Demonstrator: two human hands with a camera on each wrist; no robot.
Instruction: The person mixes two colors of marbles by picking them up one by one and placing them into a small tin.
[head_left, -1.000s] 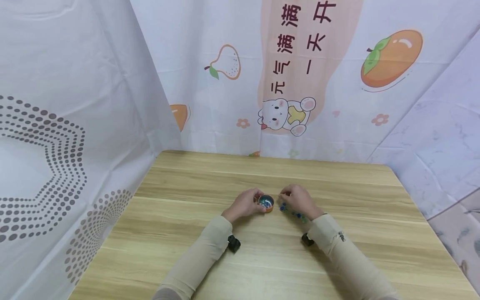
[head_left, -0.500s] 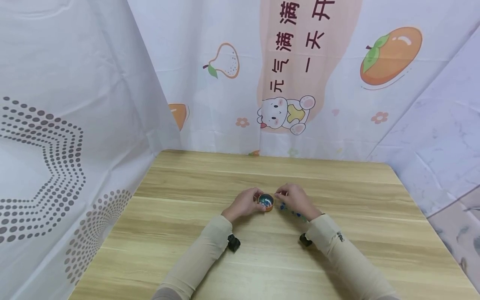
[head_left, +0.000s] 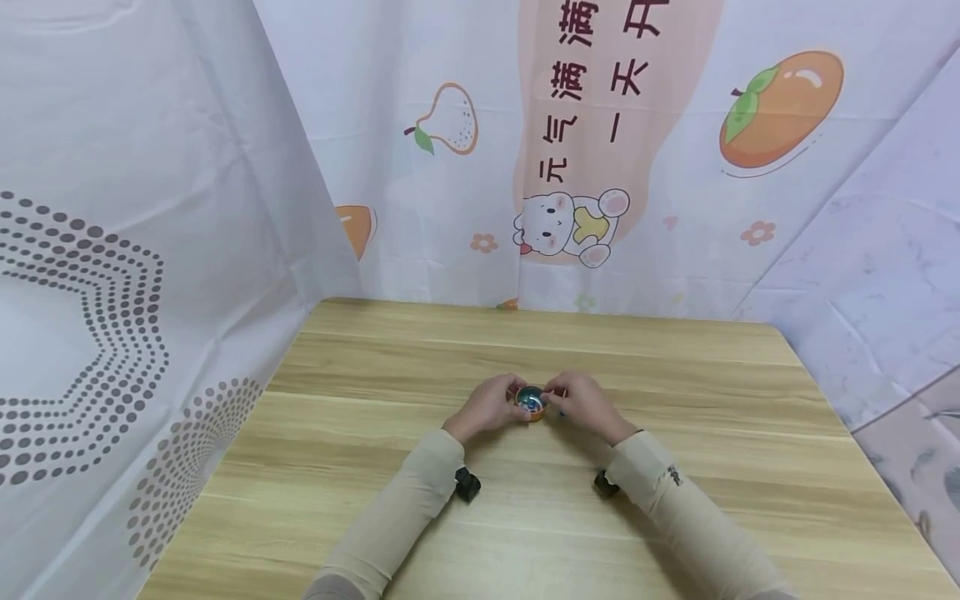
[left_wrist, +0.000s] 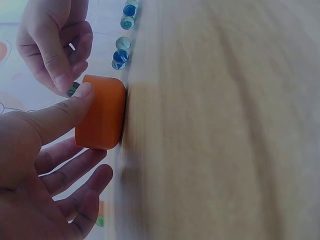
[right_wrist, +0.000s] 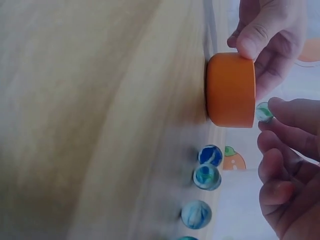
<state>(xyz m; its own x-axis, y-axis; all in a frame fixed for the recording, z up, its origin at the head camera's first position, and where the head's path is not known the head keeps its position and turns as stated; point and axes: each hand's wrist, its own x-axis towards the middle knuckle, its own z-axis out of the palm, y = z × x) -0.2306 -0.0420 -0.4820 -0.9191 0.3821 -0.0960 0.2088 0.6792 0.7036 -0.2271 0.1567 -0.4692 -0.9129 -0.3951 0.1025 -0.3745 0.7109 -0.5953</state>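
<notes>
A small orange bowl [head_left: 531, 417] with a dark shiny inside stands on the wooden table, some marbles lying in it. My left hand [head_left: 491, 406] grips its side, thumb on the rim and fingers round the far wall, as the left wrist view shows. My right hand [head_left: 587, 407] is at the bowl's right rim, pinching a clear marble with a green swirl [right_wrist: 264, 112] between thumb and finger just over the opening. Loose blue and clear marbles [right_wrist: 207, 176] lie on the table beside the bowl, mostly hidden by the right hand in the head view.
The wooden table [head_left: 375, 358] spreads out on all sides of the hands. A printed white curtain [head_left: 450, 208] hangs behind its far edge, and a dotted cloth [head_left: 247, 208] hangs along the left. A black wrist camera [head_left: 467, 485] sits under the left cuff.
My right hand has moved left from beside the loose marbles to the bowl's rim, bringing the pinched marble over the opening. My left hand stays on the bowl.
</notes>
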